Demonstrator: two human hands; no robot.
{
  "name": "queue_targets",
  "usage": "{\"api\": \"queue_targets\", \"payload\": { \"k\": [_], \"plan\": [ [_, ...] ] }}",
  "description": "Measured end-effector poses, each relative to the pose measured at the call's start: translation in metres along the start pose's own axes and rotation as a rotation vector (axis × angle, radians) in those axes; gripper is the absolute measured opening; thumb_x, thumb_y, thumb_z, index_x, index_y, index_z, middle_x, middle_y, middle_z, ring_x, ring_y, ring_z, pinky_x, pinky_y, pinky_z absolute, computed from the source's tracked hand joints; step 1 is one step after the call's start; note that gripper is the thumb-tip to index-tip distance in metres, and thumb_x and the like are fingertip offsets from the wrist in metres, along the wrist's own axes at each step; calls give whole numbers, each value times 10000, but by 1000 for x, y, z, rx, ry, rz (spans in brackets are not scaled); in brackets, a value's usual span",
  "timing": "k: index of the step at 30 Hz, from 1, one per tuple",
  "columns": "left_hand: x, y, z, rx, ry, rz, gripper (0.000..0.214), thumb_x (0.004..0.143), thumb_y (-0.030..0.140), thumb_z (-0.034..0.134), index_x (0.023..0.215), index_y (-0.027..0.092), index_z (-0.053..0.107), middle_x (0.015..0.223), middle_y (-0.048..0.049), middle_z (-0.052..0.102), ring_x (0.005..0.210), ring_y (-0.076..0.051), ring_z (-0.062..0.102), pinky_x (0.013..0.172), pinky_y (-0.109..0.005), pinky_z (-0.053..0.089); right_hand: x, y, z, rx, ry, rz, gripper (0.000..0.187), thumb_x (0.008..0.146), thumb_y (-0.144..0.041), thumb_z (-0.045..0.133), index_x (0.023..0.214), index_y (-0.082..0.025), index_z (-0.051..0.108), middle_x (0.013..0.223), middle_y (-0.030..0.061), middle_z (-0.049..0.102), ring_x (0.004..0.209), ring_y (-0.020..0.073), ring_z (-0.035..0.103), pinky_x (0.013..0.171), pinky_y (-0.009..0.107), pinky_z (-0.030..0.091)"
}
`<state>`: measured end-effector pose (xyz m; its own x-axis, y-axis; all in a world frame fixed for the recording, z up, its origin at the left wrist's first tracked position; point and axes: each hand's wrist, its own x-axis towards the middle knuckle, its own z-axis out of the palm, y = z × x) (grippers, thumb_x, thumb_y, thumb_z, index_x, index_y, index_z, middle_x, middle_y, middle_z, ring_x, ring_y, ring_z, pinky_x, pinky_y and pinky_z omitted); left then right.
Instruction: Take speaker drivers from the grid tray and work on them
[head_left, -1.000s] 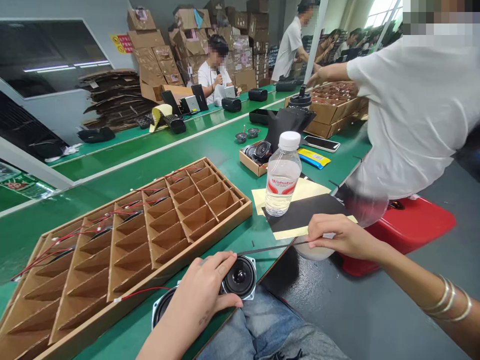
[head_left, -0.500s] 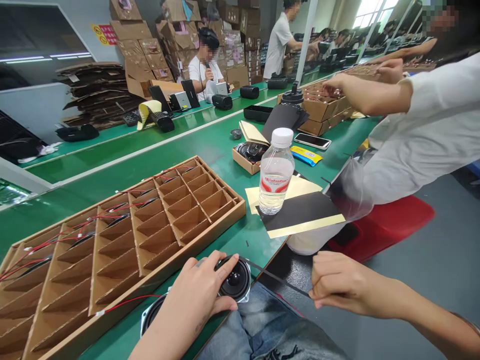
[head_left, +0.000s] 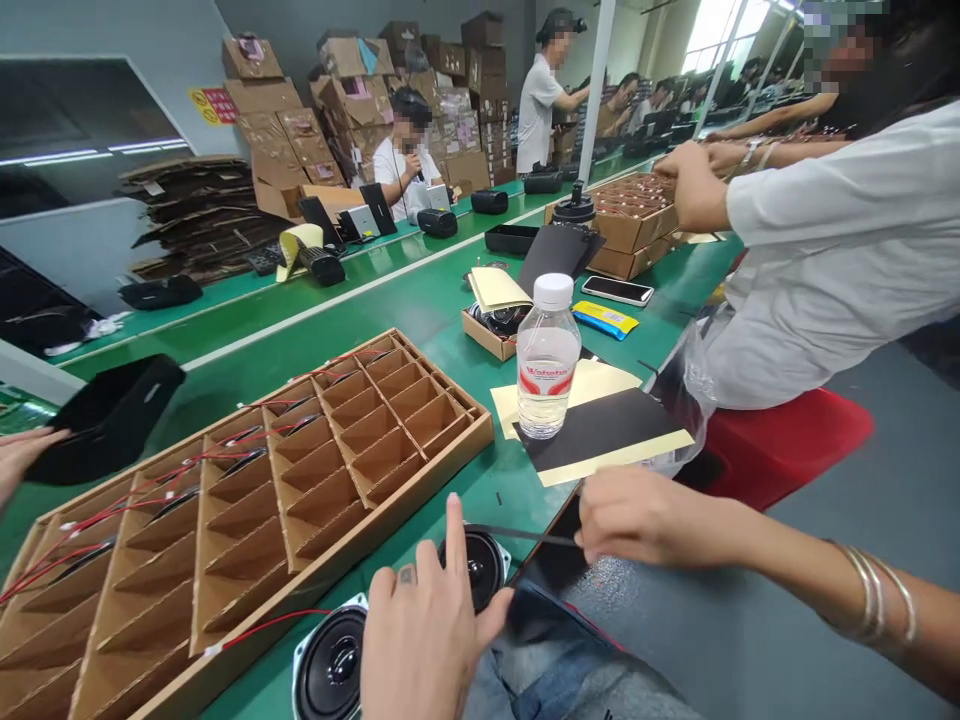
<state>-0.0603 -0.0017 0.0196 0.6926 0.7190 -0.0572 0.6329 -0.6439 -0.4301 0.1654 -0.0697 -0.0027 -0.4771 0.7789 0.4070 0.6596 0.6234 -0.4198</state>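
Observation:
Near the bench's front edge, my left hand (head_left: 427, 610) holds a round black speaker (head_left: 486, 568) with a metal frame. Its thumb lies along the near side and its bent fingers along the left side, while the index finger is raised straight. A thin black strip (head_left: 536, 537) stretches from the speaker's upper rim to my right hand (head_left: 630, 515), which is closed in a pinch on its end. Beside my left wrist lies a second speaker (head_left: 330, 660), partly covered, with a red wire running to the box rim.
A divided cardboard box (head_left: 247, 510) holds several wired speakers. A water bottle (head_left: 549, 370) stands on black sheets (head_left: 607, 430). At the left edge, another person's hand (head_left: 26, 460) holds a black housing (head_left: 112, 415). A co-worker (head_left: 840, 230) sits at right by a red stool (head_left: 795, 445).
My right hand has moved left and up, closer to the speaker, with the strip. My left index finger has lifted off the speaker's rim. Another person's hand with a black housing has appeared at left.

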Motion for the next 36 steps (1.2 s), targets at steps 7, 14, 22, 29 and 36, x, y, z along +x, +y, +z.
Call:
{"api": "queue_targets", "payload": {
  "k": [7,14,22,29,36],
  "plan": [
    [18,-43,7,-578,-307,148,904,638,421,720,1362,174,240,1323,-119,404,1130,-282,456,948,-413,381,20,38,-4,130,62,50,242,883,-299,518,752,-127,628,696,40,580,656,112,521,606,205,389],
    [23,-71,32,-792,-219,370,702,651,265,739,1252,300,378,1316,-4,449,1197,-192,412,1011,-382,340,20,42,-6,217,101,98,179,841,-244,584,726,-118,638,683,37,591,643,99,534,606,188,405],
    [25,-69,31,-611,-187,433,706,635,575,613,1226,229,441,1300,-82,470,1159,-255,470,955,-469,378,15,51,2,265,61,148,158,813,-262,618,731,-132,651,683,36,594,628,101,535,589,194,412],
    [29,-71,36,-585,-177,479,732,650,648,516,1253,243,422,1320,-63,450,1142,-246,484,933,-442,401,8,45,8,270,86,139,145,805,-237,633,713,-126,636,667,33,595,647,100,533,600,188,400],
    [36,-71,29,-460,-131,563,741,633,654,531,1235,227,460,1242,-49,523,883,-223,587,789,-372,468,2,26,10,219,51,92,238,869,-297,547,719,-129,624,655,39,598,648,107,523,612,204,378]
  ]
}}
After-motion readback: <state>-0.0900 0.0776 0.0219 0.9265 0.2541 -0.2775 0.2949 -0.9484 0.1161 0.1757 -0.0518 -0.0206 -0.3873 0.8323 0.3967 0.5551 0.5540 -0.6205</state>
